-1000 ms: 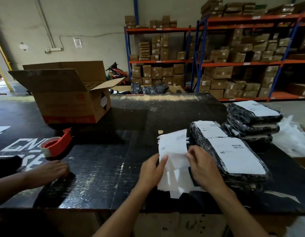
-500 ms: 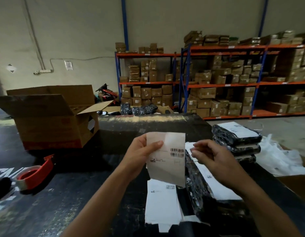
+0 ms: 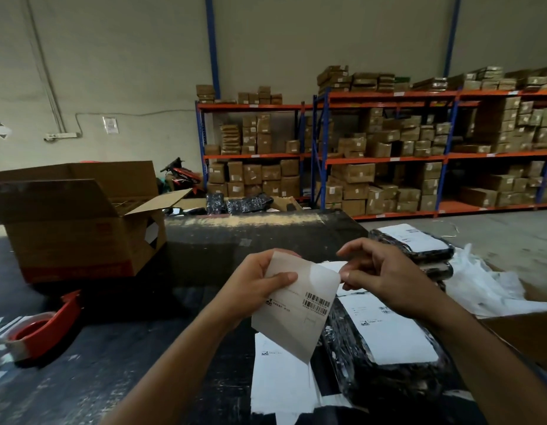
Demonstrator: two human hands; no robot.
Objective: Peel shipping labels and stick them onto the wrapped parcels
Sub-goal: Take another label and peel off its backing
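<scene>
My left hand (image 3: 260,283) holds a white shipping label (image 3: 300,311) with barcodes up above the black table, thumb across its front. My right hand (image 3: 379,271) pinches the label's upper right corner with thumb and forefinger. Below them lies a stack of loose labels (image 3: 281,375) on the table. To its right sits a black wrapped parcel (image 3: 385,372) with a white label stuck on top. Further back right is a pile of labelled black parcels (image 3: 416,246).
An open cardboard box (image 3: 79,228) stands at the back left of the black table (image 3: 143,363). A red tape dispenser (image 3: 42,329) lies at the left. White plastic bags (image 3: 493,283) lie at the right beside a carton edge (image 3: 529,332). Shelves of boxes (image 3: 388,154) fill the background.
Both hands lifted one label off the stack on the table and raised it. The right hand moved from beside the label to pinch its upper right corner. The view tilted up.
</scene>
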